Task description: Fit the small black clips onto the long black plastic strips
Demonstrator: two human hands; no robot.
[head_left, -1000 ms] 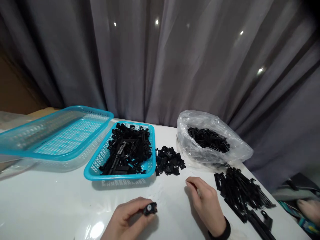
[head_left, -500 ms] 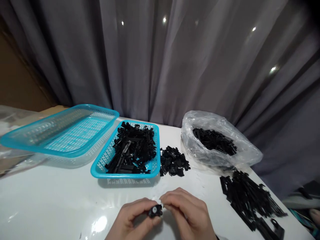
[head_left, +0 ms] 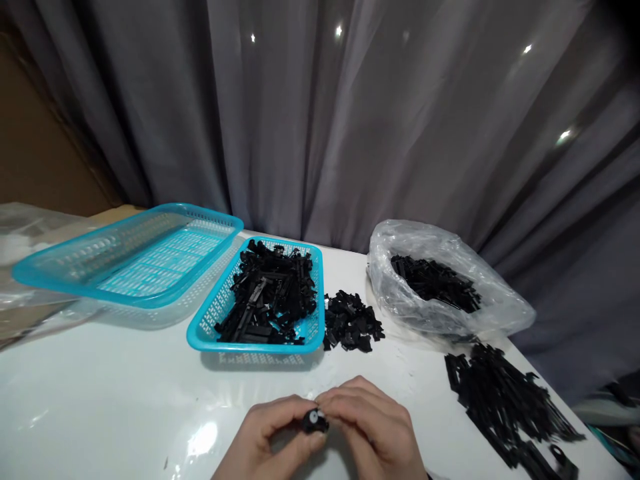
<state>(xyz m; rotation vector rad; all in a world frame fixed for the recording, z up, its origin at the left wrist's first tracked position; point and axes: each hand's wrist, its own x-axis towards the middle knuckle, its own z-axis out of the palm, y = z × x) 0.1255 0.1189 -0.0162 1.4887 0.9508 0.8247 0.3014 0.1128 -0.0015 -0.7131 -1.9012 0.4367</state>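
Note:
Low in the middle of the view, my left hand (head_left: 273, 437) pinches a small black plastic part (head_left: 309, 424) between thumb and fingers. A white round spot shows on the part's near end, with a smaller white spot beside it. My right hand (head_left: 373, 423) has its thumb and fingertips closed together against the part's right side. Whatever lies between those fingertips is too small and hidden to name. Just beyond the hands is a heap of small black plastic pieces (head_left: 353, 321) on the white table (head_left: 115, 393).
A blue basket (head_left: 255, 347) full of black parts stands behind my hands. Farther left sits a larger blue basket (head_left: 150, 301). At the back right, a clear plastic bag (head_left: 410, 319) holds black pieces. Long black strips (head_left: 505, 400) lie at the right edge, and a grey curtain (head_left: 280, 120) hangs behind.
My right fingertips have come closer to the black part and now touch it. A second white spot shows on it. The whole view has shifted slightly.

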